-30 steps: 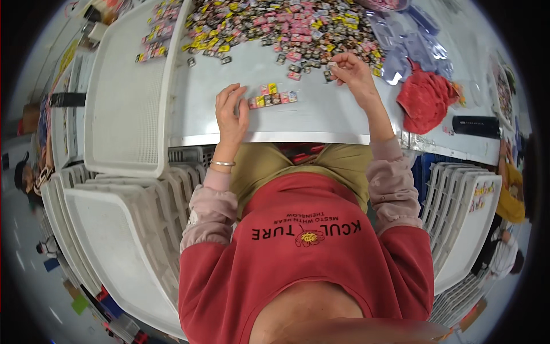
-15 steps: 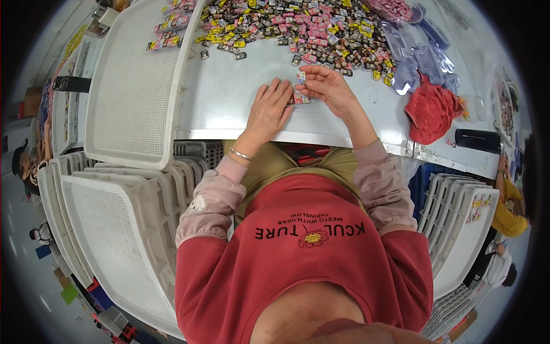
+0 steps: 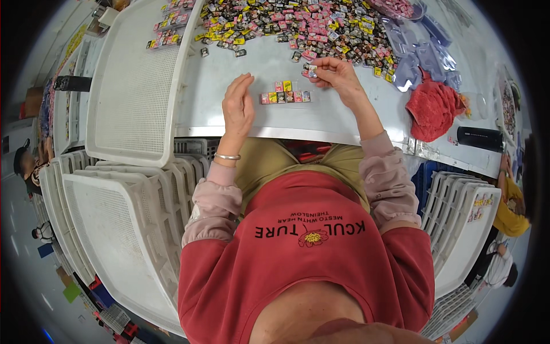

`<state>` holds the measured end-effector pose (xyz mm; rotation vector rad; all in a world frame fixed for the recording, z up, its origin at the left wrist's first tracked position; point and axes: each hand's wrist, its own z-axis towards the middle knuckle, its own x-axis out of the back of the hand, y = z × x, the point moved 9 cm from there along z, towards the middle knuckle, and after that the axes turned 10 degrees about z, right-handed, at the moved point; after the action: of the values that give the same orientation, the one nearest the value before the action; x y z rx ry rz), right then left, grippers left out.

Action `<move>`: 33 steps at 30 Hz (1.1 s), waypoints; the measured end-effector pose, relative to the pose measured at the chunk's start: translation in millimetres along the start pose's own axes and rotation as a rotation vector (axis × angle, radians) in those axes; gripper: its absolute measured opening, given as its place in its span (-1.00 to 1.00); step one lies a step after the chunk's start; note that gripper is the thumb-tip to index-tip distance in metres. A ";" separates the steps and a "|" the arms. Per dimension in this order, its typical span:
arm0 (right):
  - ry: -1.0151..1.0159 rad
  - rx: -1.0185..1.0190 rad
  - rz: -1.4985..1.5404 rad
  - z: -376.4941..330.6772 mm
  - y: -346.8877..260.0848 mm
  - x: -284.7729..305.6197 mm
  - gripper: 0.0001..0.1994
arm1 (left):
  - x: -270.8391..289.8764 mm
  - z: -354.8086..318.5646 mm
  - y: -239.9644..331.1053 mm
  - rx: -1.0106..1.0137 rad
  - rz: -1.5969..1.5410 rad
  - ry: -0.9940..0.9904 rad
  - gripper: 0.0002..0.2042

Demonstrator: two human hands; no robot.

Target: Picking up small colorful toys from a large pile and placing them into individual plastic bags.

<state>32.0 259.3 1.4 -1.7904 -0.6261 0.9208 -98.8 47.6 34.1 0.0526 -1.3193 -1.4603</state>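
Note:
Small colourful blocks (image 3: pixel 281 97) stand side by side in a short row on the table, with a pair of pink and yellow ones touching the row's far side. My right hand (image 3: pixel 342 83) is beyond the row's right end, thumb and fingers pinching a small dark-and-white block (image 3: pixel 309 71). Left of the row is my left hand (image 3: pixel 238 108), fingers stretched out and nothing in it. Just past my right fingertips spreads a big pile of loose small blocks (image 3: pixel 321 31) in pink, black and yellow.
A white mesh tray (image 3: pixel 133 97) lies at the left with grouped blocks at its far end. More white trays (image 3: pixel 103 209) are stacked below it. To the right are clear plastic trays (image 3: pixel 417 57), a red cloth (image 3: pixel 431 112) and a black cylinder (image 3: pixel 480 139).
My left hand has lifted off the row and moved left, uncovering the blocks. My right hand has shifted slightly away and to the right, still pinching a block.

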 end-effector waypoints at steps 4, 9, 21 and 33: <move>0.019 -0.092 -0.210 2.3 14.6 -10.3 -0.82 | -23.4 -9.1 35.5 -0.244 0.169 -0.051 -0.72; -0.024 -0.064 -0.176 4.7 16.8 -11.0 -0.77 | -58.6 -21.2 55.1 -0.398 0.405 -0.273 -0.56; -0.038 -0.114 -0.118 1.6 24.4 -5.1 -0.75 | -26.0 -6.3 11.6 -0.038 -0.049 -0.093 -0.66; -0.044 -0.181 -0.119 -0.4 27.8 -7.2 -0.77 | -52.7 -12.5 44.2 -0.271 0.270 -0.174 -0.50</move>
<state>28.4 243.1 -22.1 -1.8735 -0.8582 0.8461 -41.2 87.1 29.9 -0.4227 -1.2006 -1.4195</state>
